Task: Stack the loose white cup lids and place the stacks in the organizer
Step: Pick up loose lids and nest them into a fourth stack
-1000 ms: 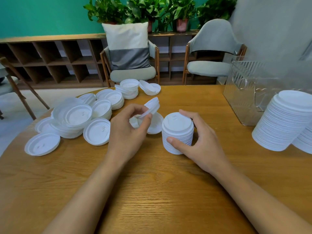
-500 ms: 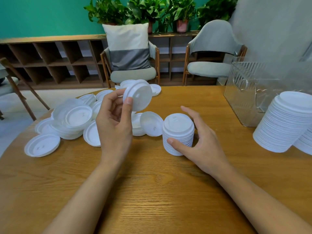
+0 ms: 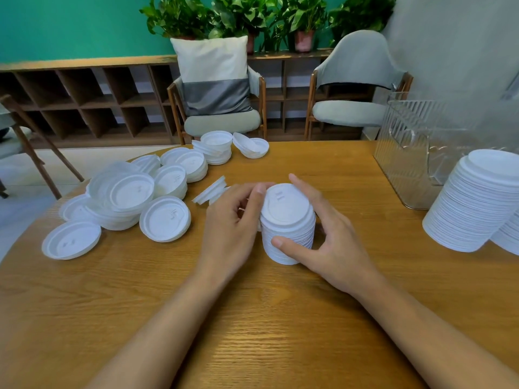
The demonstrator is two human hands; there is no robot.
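Note:
A short stack of white cup lids [image 3: 288, 224] stands at the middle of the wooden table [image 3: 252, 318]. My right hand [image 3: 328, 240] curls round its right side, thumb on the front. My left hand [image 3: 233, 226] touches the stack's upper left rim with thumb and fingertips; whether it pinches the top lid is unclear. Loose white lids [image 3: 165, 219] lie scattered to the left, some in low piles [image 3: 123, 197]. The clear ribbed organizer [image 3: 415, 153] stands at the right rear, with nothing visible inside it.
A tall leaning stack of lids [image 3: 477, 203] stands at the right edge, with part of another [image 3: 508, 237] beside it. Two chairs [image 3: 222, 108] and a low shelf [image 3: 84, 102] with plants stand behind the table. One tilted lid [image 3: 210, 190] rests just behind my left hand.
My left hand brought the lid it held raised down onto the stack under my right hand. The right hand stayed round the stack.

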